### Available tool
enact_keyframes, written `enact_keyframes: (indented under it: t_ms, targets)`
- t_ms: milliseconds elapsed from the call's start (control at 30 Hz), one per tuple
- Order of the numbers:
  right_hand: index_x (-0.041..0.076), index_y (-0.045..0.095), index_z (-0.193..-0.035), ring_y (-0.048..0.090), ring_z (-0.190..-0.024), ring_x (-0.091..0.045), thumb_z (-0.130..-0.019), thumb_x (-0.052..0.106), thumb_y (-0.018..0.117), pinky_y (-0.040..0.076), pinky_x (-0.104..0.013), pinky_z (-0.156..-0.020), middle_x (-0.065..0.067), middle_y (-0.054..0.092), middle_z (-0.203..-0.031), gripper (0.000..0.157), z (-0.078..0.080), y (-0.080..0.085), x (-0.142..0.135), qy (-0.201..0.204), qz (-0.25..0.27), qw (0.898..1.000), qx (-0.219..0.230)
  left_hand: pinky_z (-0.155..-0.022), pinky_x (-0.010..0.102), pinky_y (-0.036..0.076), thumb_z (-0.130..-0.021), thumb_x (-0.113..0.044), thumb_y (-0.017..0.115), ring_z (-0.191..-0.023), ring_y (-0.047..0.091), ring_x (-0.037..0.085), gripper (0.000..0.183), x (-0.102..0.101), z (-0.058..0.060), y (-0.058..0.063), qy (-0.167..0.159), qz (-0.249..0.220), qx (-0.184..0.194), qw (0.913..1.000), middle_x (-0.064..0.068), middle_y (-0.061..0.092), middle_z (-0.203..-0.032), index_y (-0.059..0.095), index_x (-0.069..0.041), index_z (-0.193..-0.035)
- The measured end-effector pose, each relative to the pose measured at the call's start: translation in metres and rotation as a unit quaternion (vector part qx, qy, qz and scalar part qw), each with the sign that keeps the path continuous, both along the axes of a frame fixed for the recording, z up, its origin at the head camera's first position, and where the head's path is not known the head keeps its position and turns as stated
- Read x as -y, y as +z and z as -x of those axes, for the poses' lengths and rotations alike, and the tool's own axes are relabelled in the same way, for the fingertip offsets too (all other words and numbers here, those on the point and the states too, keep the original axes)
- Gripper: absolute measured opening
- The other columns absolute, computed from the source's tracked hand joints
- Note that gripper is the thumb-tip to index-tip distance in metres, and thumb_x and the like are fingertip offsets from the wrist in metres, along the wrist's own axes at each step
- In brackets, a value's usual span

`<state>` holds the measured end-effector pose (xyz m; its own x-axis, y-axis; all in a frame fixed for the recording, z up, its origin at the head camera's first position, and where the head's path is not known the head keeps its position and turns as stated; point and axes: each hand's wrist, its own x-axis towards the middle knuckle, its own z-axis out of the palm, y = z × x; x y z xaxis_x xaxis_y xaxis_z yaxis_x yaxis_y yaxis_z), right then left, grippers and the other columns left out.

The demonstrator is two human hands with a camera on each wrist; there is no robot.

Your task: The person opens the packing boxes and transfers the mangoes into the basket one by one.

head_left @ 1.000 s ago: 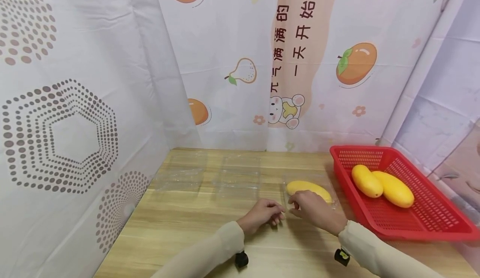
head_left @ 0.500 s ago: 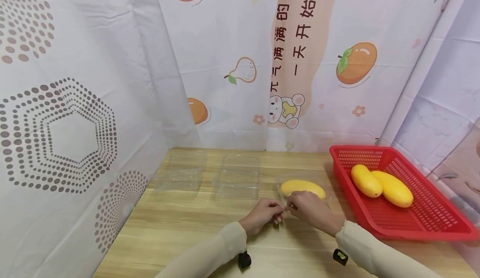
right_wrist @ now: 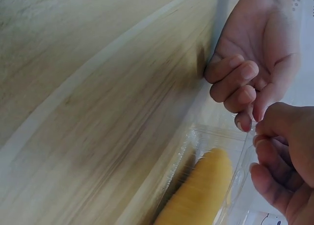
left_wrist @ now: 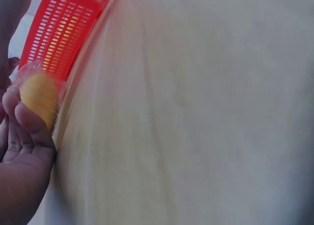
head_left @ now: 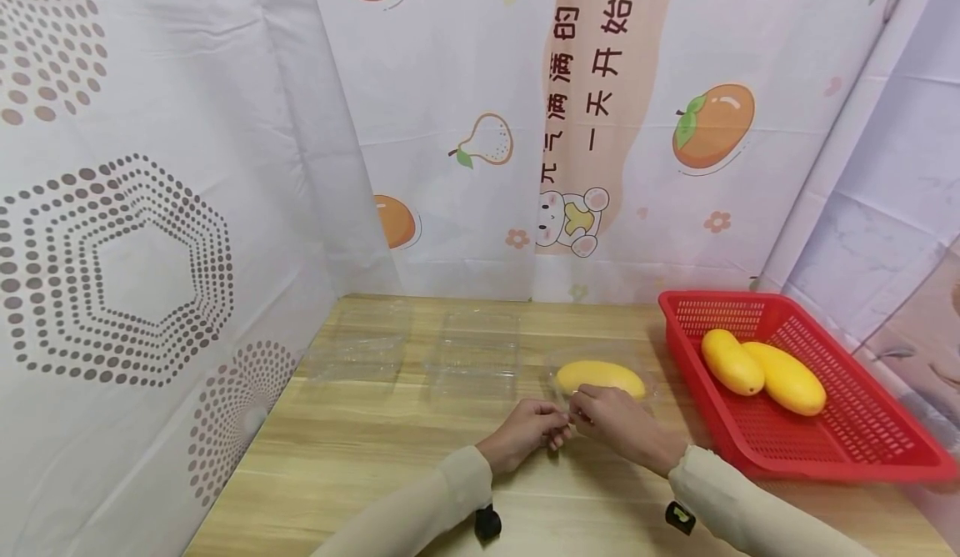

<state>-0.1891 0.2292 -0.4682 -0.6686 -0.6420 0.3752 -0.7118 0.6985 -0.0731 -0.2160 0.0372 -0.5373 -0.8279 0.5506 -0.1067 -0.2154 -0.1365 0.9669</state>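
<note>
A long yellow fruit, mango-like in shape (head_left: pixel 598 378), lies in a clear plastic clamshell box (right_wrist: pixel 220 134) at the right of the middle of the table. Thumb and forefinger of my left hand (head_left: pixel 525 435) pinch the near left corner of this box, the other fingers curled. Right beside them, my right hand (head_left: pixel 628 429) pinches the same corner area, its fingertips meeting the left ones in the right wrist view. The right hand covers part of the box's near side in the head view. In the left wrist view the fruit (left_wrist: pixel 40 98) shows behind the fingers.
Two more clear boxes stand open further left, a middle box (head_left: pixel 480 358) and a left box (head_left: pixel 360 357). A red plastic basket (head_left: pixel 832 457) on the right holds two yellow fruits (head_left: pixel 783 378). Printed curtains (head_left: pixel 450 65) hang behind and beside the wooden table (head_left: pixel 330 457).
The box with its fruit has shifted a little to the left. My right hand has moved left to the left hand, and the fingertips of both now meet at the box's corner.
</note>
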Motion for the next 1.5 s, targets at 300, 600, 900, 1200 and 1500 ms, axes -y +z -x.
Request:
enact_keyframes:
  t_ms: [300, 600, 900, 1200, 1500]
  targets:
    - [0.013, 0.059, -0.081, 0.048, -0.064, -0.004, -0.079, -0.001, 0.084, 0.044, -0.019, -0.054, 0.008, 0.051, -0.080, 0.028, 0.005, -0.013, 0.001, 0.029, 0.000, 0.996, -0.080, -0.057, 0.020, 0.048, -0.097, -0.001, 0.058, -0.062, 0.056, 0.010, 0.015, -0.007, -0.004, 0.004, 0.044, 0.008, 0.003, 0.9990, 0.004, 0.066, -0.075, 0.071, 0.006, -0.092]
    - [0.012, 0.056, -0.084, 0.043, -0.066, -0.004, -0.077, -0.002, 0.083, 0.042, -0.018, -0.054, 0.007, 0.047, -0.082, 0.031, 0.007, -0.025, 0.000, 0.054, 0.029, 0.991, -0.118, -0.056, 0.021, 0.046, -0.090, -0.003, 0.057, -0.060, 0.054, 0.010, 0.015, -0.014, -0.007, 0.006, 0.079, 0.029, 0.020, 0.9962, 0.001, 0.062, -0.070, 0.068, 0.000, -0.081]
    - [0.012, 0.056, -0.089, 0.047, -0.067, -0.006, -0.086, 0.000, 0.076, 0.044, -0.020, -0.055, 0.005, 0.050, -0.083, 0.024, 0.009, -0.022, 0.000, 0.064, 0.057, 0.990, -0.112, -0.055, 0.021, 0.045, -0.090, -0.005, 0.059, -0.058, 0.052, 0.010, 0.017, -0.017, -0.005, 0.006, 0.104, 0.032, 0.030, 0.9936, 0.000, 0.061, -0.068, 0.068, -0.004, -0.076]
    - [0.011, 0.059, -0.088, 0.049, -0.068, -0.004, -0.072, -0.003, 0.082, 0.044, -0.018, -0.056, 0.007, 0.051, -0.083, 0.031, 0.011, -0.023, 0.000, 0.069, 0.080, 0.986, -0.131, -0.055, 0.021, 0.046, -0.094, -0.005, 0.060, -0.059, 0.053, 0.010, 0.016, -0.013, -0.008, 0.006, 0.092, 0.022, 0.026, 0.9952, 0.002, 0.062, -0.071, 0.071, 0.001, -0.083]
    - [0.011, 0.063, -0.093, 0.052, -0.069, -0.005, -0.071, -0.002, 0.087, 0.047, -0.020, -0.055, 0.005, 0.057, -0.086, 0.035, 0.004, -0.023, -0.003, 0.040, 0.072, 0.987, -0.138, -0.055, 0.019, 0.046, -0.098, -0.009, 0.065, -0.059, 0.054, 0.008, 0.018, -0.009, -0.006, 0.007, 0.080, 0.027, 0.014, 0.9964, 0.002, 0.066, -0.072, 0.073, 0.003, -0.087]
